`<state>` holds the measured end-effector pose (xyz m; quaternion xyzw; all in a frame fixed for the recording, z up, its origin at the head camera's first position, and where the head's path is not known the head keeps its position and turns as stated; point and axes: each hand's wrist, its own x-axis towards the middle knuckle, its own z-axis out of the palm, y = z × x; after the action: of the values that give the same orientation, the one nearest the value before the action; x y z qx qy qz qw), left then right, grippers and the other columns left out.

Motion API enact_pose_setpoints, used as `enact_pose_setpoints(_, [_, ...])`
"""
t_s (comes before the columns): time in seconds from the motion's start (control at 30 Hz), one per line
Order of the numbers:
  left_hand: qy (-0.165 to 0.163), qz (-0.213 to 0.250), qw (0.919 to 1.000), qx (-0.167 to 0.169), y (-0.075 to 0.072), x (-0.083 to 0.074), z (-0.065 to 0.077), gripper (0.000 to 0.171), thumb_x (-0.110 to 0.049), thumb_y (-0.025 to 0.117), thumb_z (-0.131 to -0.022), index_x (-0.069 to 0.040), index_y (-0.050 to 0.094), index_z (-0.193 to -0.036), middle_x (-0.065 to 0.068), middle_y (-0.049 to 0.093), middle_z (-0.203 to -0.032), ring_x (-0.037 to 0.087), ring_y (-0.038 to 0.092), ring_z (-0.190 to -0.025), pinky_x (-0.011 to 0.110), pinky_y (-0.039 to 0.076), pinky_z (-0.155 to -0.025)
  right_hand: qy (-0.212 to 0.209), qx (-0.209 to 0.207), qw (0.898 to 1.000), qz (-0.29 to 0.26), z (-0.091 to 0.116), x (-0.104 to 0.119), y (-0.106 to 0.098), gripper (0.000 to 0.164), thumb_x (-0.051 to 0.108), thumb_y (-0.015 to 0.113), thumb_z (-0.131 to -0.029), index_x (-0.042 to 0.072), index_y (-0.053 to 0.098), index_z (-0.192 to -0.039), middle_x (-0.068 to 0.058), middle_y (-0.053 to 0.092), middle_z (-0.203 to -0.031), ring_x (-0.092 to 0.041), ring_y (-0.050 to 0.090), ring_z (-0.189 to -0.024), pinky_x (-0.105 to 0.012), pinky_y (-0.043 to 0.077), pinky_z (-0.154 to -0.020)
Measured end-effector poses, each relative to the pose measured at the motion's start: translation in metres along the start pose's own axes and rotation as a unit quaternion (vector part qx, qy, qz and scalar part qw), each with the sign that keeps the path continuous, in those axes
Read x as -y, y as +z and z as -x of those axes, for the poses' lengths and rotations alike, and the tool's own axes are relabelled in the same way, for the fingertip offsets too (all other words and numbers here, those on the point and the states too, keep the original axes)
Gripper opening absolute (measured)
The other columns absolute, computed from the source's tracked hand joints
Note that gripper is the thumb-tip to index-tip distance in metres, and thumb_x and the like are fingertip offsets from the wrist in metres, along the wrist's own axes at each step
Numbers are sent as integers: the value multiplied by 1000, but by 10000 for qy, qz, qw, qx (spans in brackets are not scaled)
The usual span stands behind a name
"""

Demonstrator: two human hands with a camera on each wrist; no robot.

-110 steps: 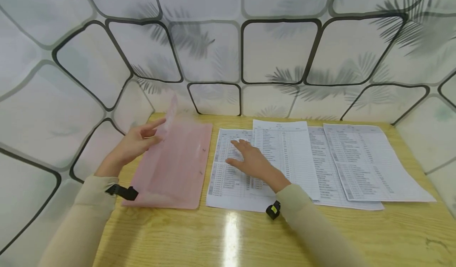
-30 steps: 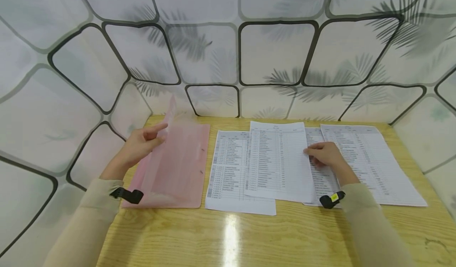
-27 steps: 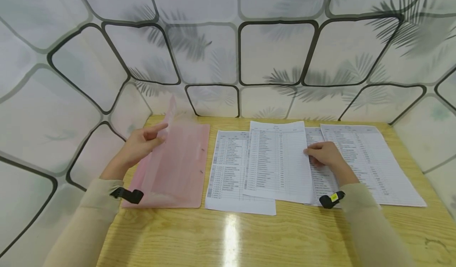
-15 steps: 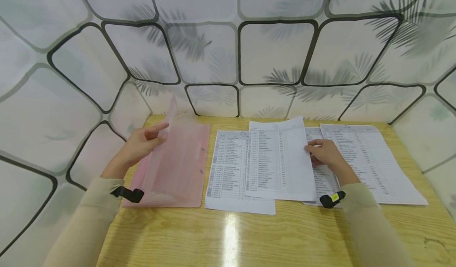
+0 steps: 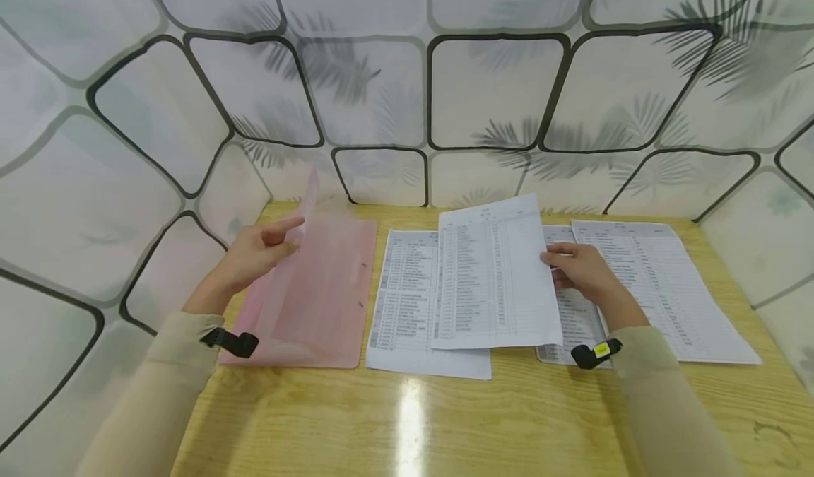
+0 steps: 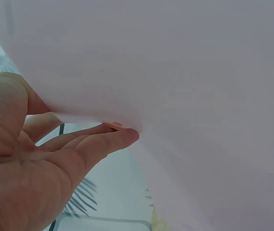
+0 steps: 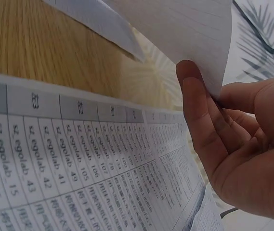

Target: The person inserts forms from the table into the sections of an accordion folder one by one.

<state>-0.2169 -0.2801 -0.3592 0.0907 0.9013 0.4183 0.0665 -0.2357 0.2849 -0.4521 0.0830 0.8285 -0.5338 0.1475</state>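
Two hands, both pinching. Far left: left hand (image 5: 254, 254), thumb and fingers on the raised cover (image 5: 294, 251) of the pink folder (image 5: 327, 297). Left wrist view: thumb tip shows against the cover, part of the other fingers hidden. Folder body lies flat on the table (image 5: 318, 420), just right of the left hand; two small dark marks near its right edge. Black band (image 5: 219, 339) on left wrist, below the cuff of a pale sleeve.

Next, left page (image 5: 402, 300), printed, flat, near the folder, apart from it. Its right part is covered by the sheet (image 5: 492, 279).

Sheet sits between the hands, well apart from the left hand, right edge in the right hand (image 5: 585, 272). Right hand pinches that edge between thumb and fingers; sheet is raised and tilted there. Whether its lower left corner touches the left page, cannot tell.

Below the right hand: under page (image 5: 575, 325), partly hidden by hand and sheet. Right page (image 5: 670, 290) overlaps it, just right of the right hand. Band with yellow patch (image 5: 600, 350) on right wrist. Patterned wall (image 5: 496, 88) behind everything.
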Motion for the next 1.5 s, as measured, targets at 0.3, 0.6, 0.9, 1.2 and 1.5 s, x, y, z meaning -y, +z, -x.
enact_pose_setpoints(0.3, [-3,-42,10000,84,-1,0,-1,53,-21,60,-108,-6,49,-157,26,55,-153,38,57,-135,33,53,-98,-38,48,9985,-541,3,13,3,69,30,63,-106,-5,36,-160,17,69,-88,-3,67,-74,-22,58,-72])
enact_pose_setpoints(0.6, [55,-7,10000,11,0,-3,-2,52,-18,63,-106,-5,52,-155,24,56,-152,37,57,-135,16,50,-89,-196,138,9961,-853,5,29,12,67,29,62,-107,-4,37,-160,16,69,-94,-4,71,-83,-24,60,-75])
enact_pose_setpoints(0.9, [89,66,9999,-20,3,-3,-1,52,-17,65,-105,-4,54,-154,25,53,-154,37,56,-135,9,45,-84,-472,264,9870,-1512,8,52,28,64,23,62,-107,-9,38,-157,14,73,-89,-3,71,-78,-22,60,-71])
enact_pose_setpoints(1.2, [9,-11,10000,29,3,-3,-1,53,-20,64,-106,-6,53,-155,25,48,-159,36,51,-141,23,50,-93,-728,390,9793,-1850,8,74,49,55,16,60,-107,-14,44,-150,12,74,-86,-4,71,-77,-21,59,-70])
enact_pose_setpoints(1.5, [47,23,10000,6,5,-1,-2,52,-18,65,-105,-5,53,-154,24,48,-159,38,51,-142,18,49,-92,-758,520,9697,-2263,3,90,73,40,10,60,-105,-13,52,-137,6,73,-82,-6,70,-73,-22,59,-68])
